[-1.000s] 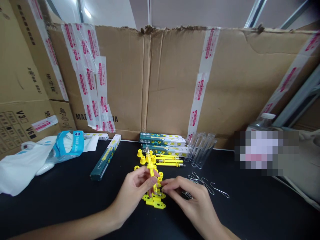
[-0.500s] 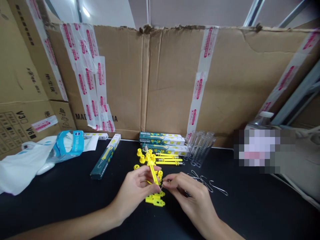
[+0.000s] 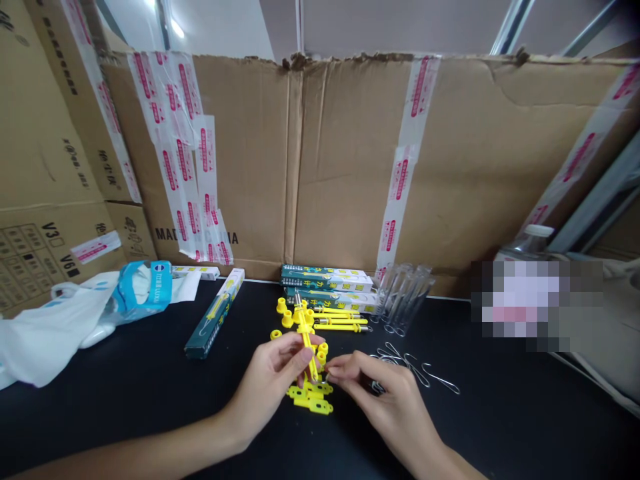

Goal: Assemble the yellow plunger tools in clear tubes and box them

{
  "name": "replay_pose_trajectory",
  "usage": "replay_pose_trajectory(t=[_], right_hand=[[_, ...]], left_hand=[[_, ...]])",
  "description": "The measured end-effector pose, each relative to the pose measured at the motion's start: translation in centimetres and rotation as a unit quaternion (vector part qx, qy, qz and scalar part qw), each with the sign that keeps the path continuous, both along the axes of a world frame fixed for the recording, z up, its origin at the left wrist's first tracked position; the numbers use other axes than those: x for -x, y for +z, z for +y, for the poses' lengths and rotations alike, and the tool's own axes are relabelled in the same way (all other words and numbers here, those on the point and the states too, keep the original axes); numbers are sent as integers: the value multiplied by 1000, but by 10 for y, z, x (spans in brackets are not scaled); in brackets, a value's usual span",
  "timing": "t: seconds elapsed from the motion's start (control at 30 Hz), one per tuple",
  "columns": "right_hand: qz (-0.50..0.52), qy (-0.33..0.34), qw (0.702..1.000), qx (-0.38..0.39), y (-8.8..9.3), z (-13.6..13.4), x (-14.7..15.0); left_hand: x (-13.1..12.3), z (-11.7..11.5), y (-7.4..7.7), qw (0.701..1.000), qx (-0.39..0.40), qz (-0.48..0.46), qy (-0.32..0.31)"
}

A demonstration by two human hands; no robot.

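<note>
Yellow plastic was the work in hand: the left hand (image 3: 273, 387) held a yellow spring scale (image 3: 306, 343) up off the table, slightly tilted, with fingers and thumb closed around its body. The right hand (image 3: 373, 390) came in from the other side, thumb and forefinger pressed together at the scale's lower end. They seemed to pinch something thin there, perhaps a wire hook, but it was too small to tell. Judging by the loose wire hooks (image 3: 415, 370) just beside the right hand, the step in hand looked like fitting a part to that lower end. Any next move there called for a steady left grip and a fine right pinch, and the fingers partly hid the spot. A yellow frame (image 3: 313, 399) lay on the black table (image 3: 125, 407) directly under the hands, close enough to crowd them. Beyond it sat yellow caps (image 3: 281, 305) and more scales (image 3: 340, 327) lying side by side, with stacked teal boxes (image 3: 325, 277) behind them and clear tubes (image 3: 405, 297) to their right. A single teal box (image 3: 215, 313) lay to the left, near a blue tissue packet (image 3: 143, 293) and a white plastic bag (image 3: 45, 340). Taped cardboard (image 3: 340, 167) stood along the back edge of the table
</note>
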State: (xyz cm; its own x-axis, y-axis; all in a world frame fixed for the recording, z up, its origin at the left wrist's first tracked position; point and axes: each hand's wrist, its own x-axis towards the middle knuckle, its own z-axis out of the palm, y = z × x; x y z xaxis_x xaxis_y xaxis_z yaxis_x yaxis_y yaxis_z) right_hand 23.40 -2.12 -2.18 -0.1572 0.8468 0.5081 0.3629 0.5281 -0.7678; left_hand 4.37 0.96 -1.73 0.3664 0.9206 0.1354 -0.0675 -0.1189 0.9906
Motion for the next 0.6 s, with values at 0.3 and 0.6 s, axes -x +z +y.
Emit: replay_pose_trajectory(t=[0.3,0.6], right_hand=[[-22,2,999,-33,-1,-2,0],[-34,-29,999,-2,-7,1,-1]], left_hand=[[-2,-1,3,999,24,-37,-14],[-1,-2,6,999,24,-43,-20]])
